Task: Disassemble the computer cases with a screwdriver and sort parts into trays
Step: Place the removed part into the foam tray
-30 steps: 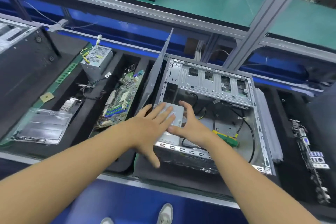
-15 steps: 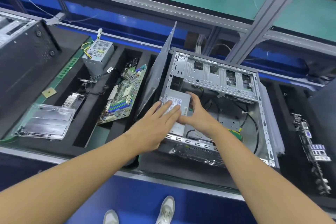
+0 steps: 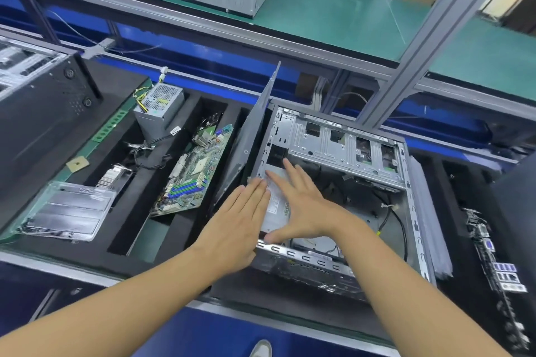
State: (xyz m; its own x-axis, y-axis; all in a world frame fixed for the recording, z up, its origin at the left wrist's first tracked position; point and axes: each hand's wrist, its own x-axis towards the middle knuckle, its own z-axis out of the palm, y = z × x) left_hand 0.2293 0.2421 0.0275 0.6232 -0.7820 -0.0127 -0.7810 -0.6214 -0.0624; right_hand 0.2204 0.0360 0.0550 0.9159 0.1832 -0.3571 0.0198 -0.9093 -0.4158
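Grey power supply [image 3: 276, 209] lies in the near-left corner of the computer case [image 3: 418, 211], its long axis pointing away. Both hands are flat with straight fingers: the left hand [image 3: 236, 229] at its left edge, the right hand [image 3: 303, 203] on top.

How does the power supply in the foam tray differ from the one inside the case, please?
The tray power supply stands untouched, mesh face up; the case power supply lies inside the computer case, label up, under left hand and right hand. Both are grey boxes.

Head camera looks steeply down, close over workbench [image 3: 333, 17].
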